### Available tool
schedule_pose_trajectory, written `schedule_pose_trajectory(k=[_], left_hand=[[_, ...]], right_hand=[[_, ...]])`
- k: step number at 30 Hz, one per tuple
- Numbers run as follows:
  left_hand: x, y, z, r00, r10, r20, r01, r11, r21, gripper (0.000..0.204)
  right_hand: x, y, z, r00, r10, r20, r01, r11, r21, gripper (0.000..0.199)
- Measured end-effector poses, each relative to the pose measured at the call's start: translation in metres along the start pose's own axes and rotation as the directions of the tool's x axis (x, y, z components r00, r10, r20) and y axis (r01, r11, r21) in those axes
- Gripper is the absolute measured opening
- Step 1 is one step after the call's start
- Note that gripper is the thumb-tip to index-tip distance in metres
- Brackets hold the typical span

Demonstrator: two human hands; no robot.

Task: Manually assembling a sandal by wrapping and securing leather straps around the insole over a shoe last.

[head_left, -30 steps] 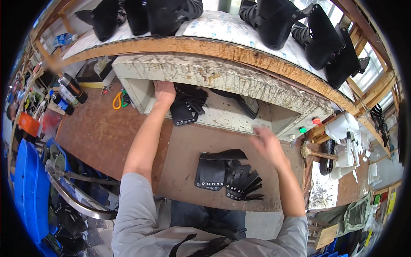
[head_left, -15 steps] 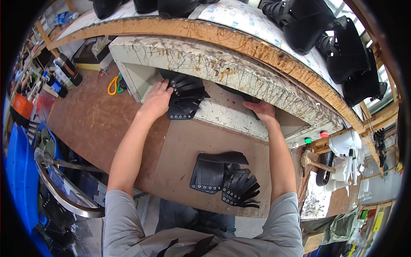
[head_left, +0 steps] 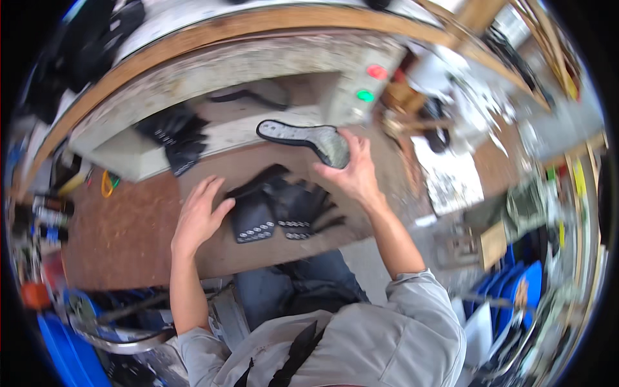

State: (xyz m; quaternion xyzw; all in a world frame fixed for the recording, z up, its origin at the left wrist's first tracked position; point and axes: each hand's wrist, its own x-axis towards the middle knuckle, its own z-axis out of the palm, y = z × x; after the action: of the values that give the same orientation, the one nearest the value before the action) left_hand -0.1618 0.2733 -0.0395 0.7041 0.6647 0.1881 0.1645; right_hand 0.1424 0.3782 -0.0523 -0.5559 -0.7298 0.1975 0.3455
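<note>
A shoe sole (head_left: 300, 134), black-edged with a pale grey inner face, is gripped at its wide end by my right hand (head_left: 356, 171), above the bench in front of the pale box. My left hand (head_left: 198, 216) holds nothing, its fingers apart, beside a black leather shoe upper (head_left: 253, 209) lying on the bench. That upper has cut strips and rows of metal eyelets. Another black strappy upper (head_left: 177, 138) sits at the left of the box opening, partly hanging over its front lip. Deeper in the box lies a dark curved piece (head_left: 248, 95), blurred, perhaps another sole.
The scratched box (head_left: 238, 61) has a red button (head_left: 376, 71) and a green button (head_left: 365, 96) at its right. A wooden-edged shelf (head_left: 290, 24) runs above it. To the right is a hammer (head_left: 419, 124); orange-handled scissors (head_left: 108, 184) lie left.
My right hand has come out of the box with the sole. My left hand has let go of the upper in the box and drawn back over the bench. The view has turned right.
</note>
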Motion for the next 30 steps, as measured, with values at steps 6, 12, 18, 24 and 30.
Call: schedule_pose_trajectory(k=[6, 12, 18, 24, 30], left_hand=[[0.013, 0.072, 0.06, 0.971, 0.047, 0.237, -0.062, 0.996, 0.057, 0.104], [0.01, 0.053, 0.076, 0.999, 0.025, 0.047, -0.029, 0.996, 0.079, 0.082], [0.019, 0.048, 0.106, 0.992, -0.089, -0.089, 0.093, 0.995, 0.035, 0.069], [-0.015, 0.029, 0.108, 0.902, -0.055, -0.428, 0.011, 0.994, -0.104, 0.047], [-0.089, 0.08, 0.045, 0.784, -0.132, -0.606, -0.289, 0.787, -0.545, 0.022]], right_hand=[[-0.108, 0.055, -0.044, 0.949, 0.242, -0.201, -0.275, 0.948, -0.157, 0.085], [-0.121, 0.066, -0.043, 0.978, 0.053, -0.204, -0.106, 0.96, -0.259, 0.083], [-0.105, 0.072, -0.041, 0.985, -0.065, -0.162, 0.014, 0.954, -0.298, 0.069], [-0.091, 0.074, -0.036, 1.0, -0.024, 0.02, 0.028, 0.966, -0.259, 0.065], [-0.107, 0.003, -0.061, 0.99, -0.137, -0.033, 0.141, 0.947, 0.288, 0.047]])
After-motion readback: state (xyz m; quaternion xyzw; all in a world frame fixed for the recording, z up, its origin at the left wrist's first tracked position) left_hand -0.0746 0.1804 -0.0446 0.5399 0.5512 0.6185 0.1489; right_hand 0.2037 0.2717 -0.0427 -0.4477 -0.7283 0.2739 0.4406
